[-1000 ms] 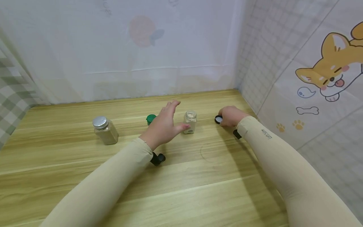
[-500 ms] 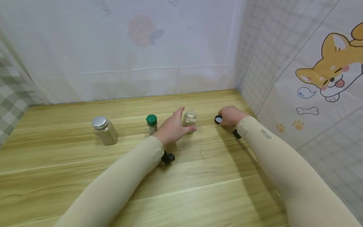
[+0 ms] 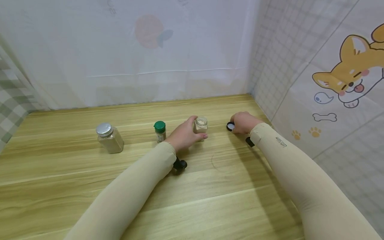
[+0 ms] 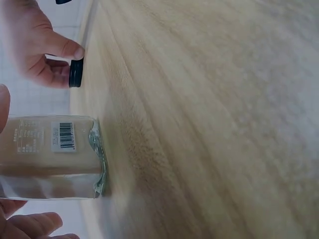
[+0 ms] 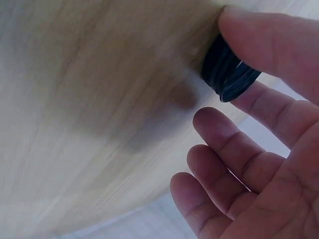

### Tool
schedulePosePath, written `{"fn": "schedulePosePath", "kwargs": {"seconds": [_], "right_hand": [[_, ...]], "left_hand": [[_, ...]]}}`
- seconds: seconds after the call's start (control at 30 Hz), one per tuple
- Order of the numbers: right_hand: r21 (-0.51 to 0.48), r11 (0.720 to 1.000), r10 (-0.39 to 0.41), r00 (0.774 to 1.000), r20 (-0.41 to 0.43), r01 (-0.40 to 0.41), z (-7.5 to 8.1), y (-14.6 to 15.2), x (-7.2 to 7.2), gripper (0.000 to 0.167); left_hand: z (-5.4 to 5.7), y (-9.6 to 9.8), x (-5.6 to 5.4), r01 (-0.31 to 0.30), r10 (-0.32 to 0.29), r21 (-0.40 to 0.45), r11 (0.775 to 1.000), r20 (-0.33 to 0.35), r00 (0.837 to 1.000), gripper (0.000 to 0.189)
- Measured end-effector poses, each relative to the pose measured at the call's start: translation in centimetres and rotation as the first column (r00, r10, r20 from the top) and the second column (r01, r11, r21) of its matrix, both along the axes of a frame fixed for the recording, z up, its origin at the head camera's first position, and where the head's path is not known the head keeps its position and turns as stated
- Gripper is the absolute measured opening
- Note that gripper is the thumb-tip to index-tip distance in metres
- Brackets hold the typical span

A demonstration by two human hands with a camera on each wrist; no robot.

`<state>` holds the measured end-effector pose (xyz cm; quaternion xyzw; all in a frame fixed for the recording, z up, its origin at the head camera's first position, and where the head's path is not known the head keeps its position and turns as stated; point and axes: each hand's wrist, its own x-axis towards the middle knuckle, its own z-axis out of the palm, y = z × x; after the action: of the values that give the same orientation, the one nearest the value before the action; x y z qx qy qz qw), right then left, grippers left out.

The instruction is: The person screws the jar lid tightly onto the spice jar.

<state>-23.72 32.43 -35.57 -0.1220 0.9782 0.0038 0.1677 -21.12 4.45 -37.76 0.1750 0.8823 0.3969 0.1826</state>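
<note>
An open glass jar of pale powder (image 3: 201, 125) stands upright on the wooden table, with a barcode label on its side in the left wrist view. My left hand (image 3: 184, 135) is around it, thumb on the near side and fingers on the far side, gripping it. To the right, my right hand (image 3: 245, 122) pinches a black screw lid (image 3: 230, 126) by its rim between thumb and index finger. In the right wrist view the lid (image 5: 224, 69) is on edge close to the tabletop, the other fingers loosely bent below it.
A green-capped spice bottle (image 3: 160, 131) stands just left of my left hand. Farther left is a larger square jar with a silver lid (image 3: 109, 137). A white curtain (image 3: 144, 76) closes off the back, and a patterned wall covering (image 3: 303, 100) the right side.
My left hand has moved right to the open jar and its fingers have closed in around it, uncovering the green-capped bottle. My right hand and the lid have stayed in place.
</note>
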Motion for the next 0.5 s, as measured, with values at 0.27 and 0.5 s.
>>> {"fn": "schedulePosePath", "kwargs": {"seconds": [0.27,0.5], "right_hand": [[-0.002,1.000,0.002,1.000,0.004,-0.002,0.05,-0.02,0.06,0.019],[0.000,1.000,-0.012,1.000,0.011,0.012,0.04,0.07,0.04,0.025]], "left_hand": [[-0.22,0.05,-0.26,0.018,-0.018,0.016,1.000,0.011,1.000,0.065],[-0.28,0.09,-0.40,0.019,-0.019,0.013,1.000,0.035,0.999,0.064]]}}
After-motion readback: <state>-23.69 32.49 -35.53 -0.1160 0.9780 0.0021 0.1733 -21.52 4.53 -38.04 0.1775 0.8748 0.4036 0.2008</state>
